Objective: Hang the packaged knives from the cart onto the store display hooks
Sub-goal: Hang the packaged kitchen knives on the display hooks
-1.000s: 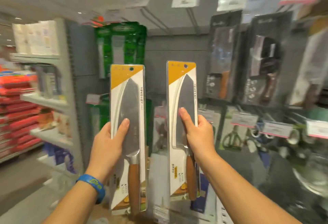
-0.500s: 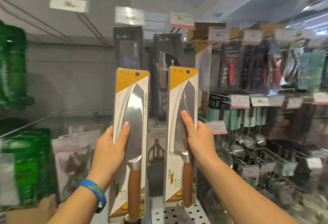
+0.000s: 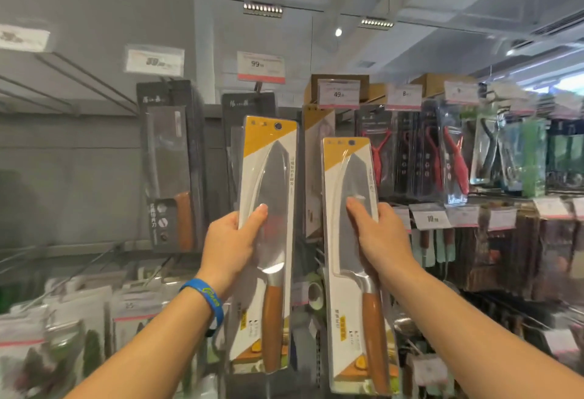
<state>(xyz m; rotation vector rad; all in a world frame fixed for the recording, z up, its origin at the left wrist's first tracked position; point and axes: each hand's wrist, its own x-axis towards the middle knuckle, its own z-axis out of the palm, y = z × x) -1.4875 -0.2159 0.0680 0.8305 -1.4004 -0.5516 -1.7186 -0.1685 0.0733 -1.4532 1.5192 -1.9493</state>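
Left hand (image 3: 232,242): arm raised, thumb across the blister, clamped on the left knife pack (image 3: 267,209), upright.
Right hand (image 3: 377,237): arm raised, clamped on the right knife pack (image 3: 354,209), just right of the left pack, lower.
Wristband (image 3: 207,299): blue, left wrist.

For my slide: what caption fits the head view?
Both hands hold packaged knives up before display hooks.

Blurred hanging packets (image 3: 47,345) at lower left, perhaps tools, stay unreadable.
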